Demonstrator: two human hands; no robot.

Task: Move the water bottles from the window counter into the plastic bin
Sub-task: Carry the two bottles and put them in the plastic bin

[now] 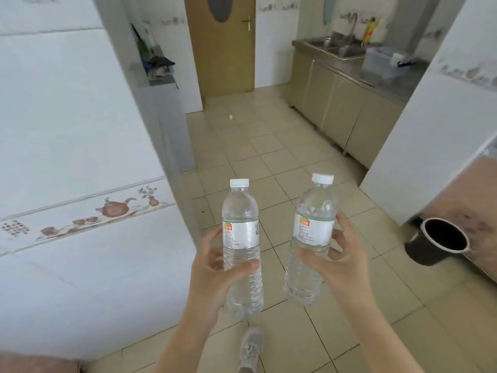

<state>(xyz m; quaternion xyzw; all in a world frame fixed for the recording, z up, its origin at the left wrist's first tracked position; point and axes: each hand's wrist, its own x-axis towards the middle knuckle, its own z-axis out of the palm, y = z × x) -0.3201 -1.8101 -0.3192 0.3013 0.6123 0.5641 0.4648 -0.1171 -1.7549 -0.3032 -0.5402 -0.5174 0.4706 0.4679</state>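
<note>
- Left hand point(215, 273): wrapped around the lower body of one water bottle, thumb across the front, fingers behind; held in the air above the tiled floor point(269, 157).
- Left water bottle point(242, 246): clear plastic, white cap, white label with a small red-and-green mark; upright, nearly full.
- Right hand point(341, 254): curled around the second water bottle at label height, thumb in front, fingers on the far side.
- Right water bottle point(312, 238): same make, white cap, tilted slightly to the right; near the first bottle, not touching it.
- Plastic bin point(382, 63): clear, standing far off on the steel counter point(376, 82) just beside the sink point(341, 49).
- Dark cup point(435, 240): lying on its side at the right, mouth toward the camera.
- Wooden door point(223, 49): closed, at the far end of the room.
- Grey shoe point(250, 348): on the floor below the bottles.
</note>
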